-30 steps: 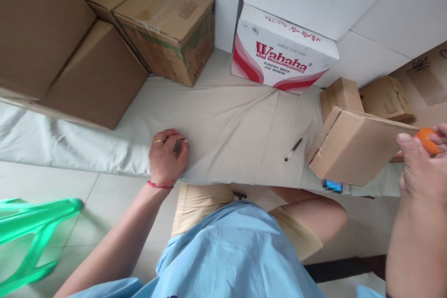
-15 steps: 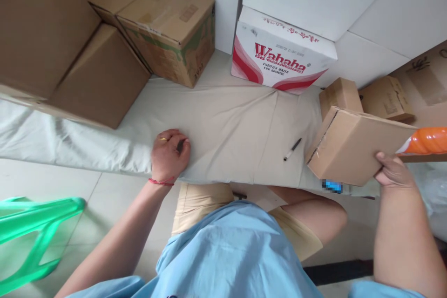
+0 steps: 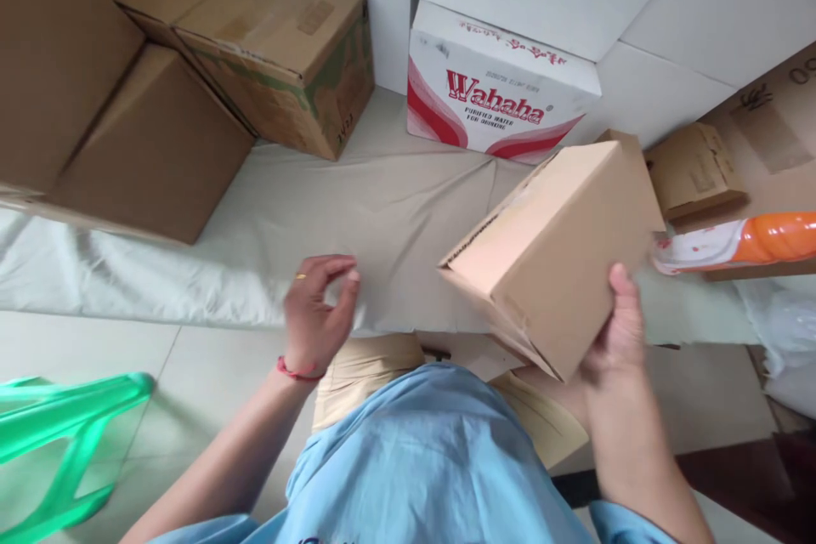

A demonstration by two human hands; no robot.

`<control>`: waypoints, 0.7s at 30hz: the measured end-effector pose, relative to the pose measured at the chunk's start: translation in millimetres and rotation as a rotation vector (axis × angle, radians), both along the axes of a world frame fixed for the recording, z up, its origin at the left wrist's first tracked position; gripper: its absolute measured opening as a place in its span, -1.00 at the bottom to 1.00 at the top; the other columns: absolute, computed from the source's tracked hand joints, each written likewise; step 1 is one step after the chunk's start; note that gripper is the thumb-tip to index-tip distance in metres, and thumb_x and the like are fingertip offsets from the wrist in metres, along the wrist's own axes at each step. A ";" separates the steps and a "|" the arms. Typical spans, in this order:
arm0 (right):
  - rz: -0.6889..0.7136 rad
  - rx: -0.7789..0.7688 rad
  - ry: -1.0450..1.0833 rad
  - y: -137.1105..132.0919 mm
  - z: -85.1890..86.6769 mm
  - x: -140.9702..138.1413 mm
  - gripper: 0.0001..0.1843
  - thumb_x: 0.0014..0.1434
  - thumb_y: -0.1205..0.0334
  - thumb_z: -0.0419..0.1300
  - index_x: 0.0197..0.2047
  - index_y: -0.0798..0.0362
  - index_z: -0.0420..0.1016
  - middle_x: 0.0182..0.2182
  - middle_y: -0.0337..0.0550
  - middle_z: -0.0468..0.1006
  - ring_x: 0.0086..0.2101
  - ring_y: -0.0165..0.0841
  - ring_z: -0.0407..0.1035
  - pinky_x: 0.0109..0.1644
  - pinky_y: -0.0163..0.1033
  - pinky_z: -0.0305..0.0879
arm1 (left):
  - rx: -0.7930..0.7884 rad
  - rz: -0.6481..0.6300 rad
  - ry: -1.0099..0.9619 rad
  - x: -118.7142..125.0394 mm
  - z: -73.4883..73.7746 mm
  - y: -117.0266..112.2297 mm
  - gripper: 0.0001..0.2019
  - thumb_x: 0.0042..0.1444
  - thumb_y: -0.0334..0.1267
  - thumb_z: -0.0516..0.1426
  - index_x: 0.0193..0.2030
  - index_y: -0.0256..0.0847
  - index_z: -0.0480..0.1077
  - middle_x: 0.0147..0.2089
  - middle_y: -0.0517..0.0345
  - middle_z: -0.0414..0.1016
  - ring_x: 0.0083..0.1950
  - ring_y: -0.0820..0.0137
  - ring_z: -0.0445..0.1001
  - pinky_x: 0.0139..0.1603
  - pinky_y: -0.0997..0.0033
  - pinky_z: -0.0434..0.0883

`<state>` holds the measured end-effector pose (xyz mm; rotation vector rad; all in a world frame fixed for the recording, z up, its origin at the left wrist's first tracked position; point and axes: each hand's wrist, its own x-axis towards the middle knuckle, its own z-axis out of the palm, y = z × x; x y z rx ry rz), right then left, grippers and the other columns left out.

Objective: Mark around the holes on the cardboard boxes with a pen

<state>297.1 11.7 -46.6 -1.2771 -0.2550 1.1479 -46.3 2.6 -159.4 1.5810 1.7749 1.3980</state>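
Note:
My right hand (image 3: 621, 331) grips a small brown cardboard box (image 3: 554, 255) by its lower right corner and holds it tilted in the air above the beige cloth (image 3: 395, 212) and my lap. My left hand (image 3: 319, 306) hovers just over the near edge of the cloth, its fingers loosely curved and apart, with nothing visible in them. It wears a ring and a red wrist band. An orange and white package (image 3: 739, 242) lies at the right, beside the lifted box.
A white and red Wahaha carton (image 3: 503, 93) stands at the back. Large brown boxes (image 3: 159, 144) crowd the left, with another (image 3: 280, 42) behind. A small brown box (image 3: 692, 170) sits at right. A green plastic stool (image 3: 57, 433) stands on the tiled floor at left.
My right hand took hold of the small box, lifted it off the cloth and brought it left toward me. My left hand rose from the cloth and its fingers uncurled.

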 end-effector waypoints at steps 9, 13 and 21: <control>0.124 0.042 0.150 -5.4 -22.8 -52.6 -0.41 0.25 -0.31 0.36 0.19 -0.14 0.68 0.08 -0.16 0.77 0.20 -0.03 0.60 0.29 0.16 0.59 | -0.157 -0.537 -0.337 62.6 24.9 -16.0 -0.69 0.39 0.03 0.27 0.11 -0.08 0.56 0.07 -0.08 0.64 0.10 0.11 0.63 0.14 0.07 0.59; 0.011 0.107 -0.029 -9.1 -23.8 -63.5 -0.37 0.31 -0.30 0.31 0.30 -0.14 0.61 0.15 -0.16 0.73 0.24 -0.12 0.55 0.26 0.03 0.60 | -0.270 -0.515 -0.783 73.9 20.1 -17.6 0.06 0.14 0.37 0.40 0.62 0.04 0.06 0.50 -0.28 0.33 0.40 -0.05 0.53 0.33 -0.07 0.56; 0.109 0.107 -0.003 -35.9 -46.9 -106.0 -0.27 0.26 -0.43 0.31 0.32 -0.20 0.54 0.19 -0.19 0.68 0.17 -0.19 0.56 0.25 -0.01 0.55 | -0.282 -0.454 -0.836 84.4 46.7 -8.2 0.38 -0.06 0.30 0.54 0.70 0.05 -0.17 0.60 -0.21 0.29 0.58 -0.13 0.36 0.46 -0.01 0.51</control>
